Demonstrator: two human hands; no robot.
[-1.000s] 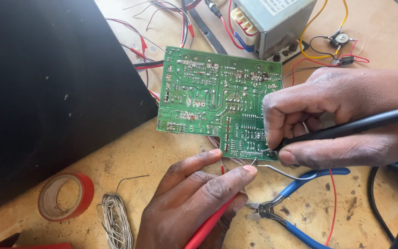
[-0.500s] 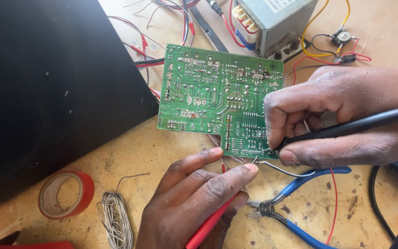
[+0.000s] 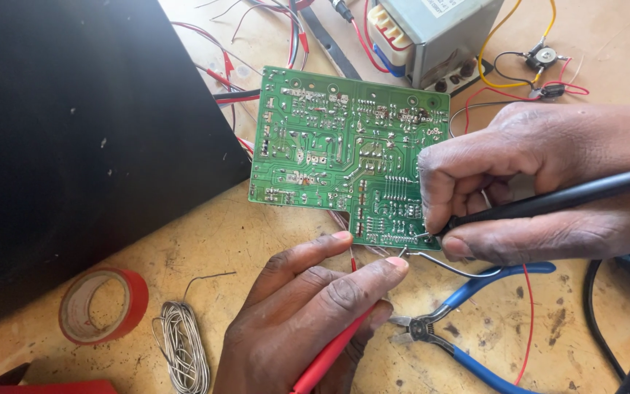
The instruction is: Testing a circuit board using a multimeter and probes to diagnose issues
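A green circuit board (image 3: 337,153) lies solder-side up on the wooden bench. My right hand (image 3: 541,182) grips a black soldering iron (image 3: 555,198), its tip touching the board's lower right corner. My left hand (image 3: 308,314) pinches a thin strand of solder wire (image 3: 446,264) between thumb and forefinger, feeding its end to the same corner. A red probe or handle (image 3: 326,357) runs under my left palm.
A large black panel (image 3: 74,138) covers the left. A red tape roll (image 3: 100,303) and a solder wire coil (image 3: 180,343) lie at lower left. Blue-handled pliers (image 3: 468,321) sit at lower right. A grey transformer (image 3: 432,29) with coloured wires stands behind the board.
Both hands stay at the board's lower right corner; the view has shifted only slightly.
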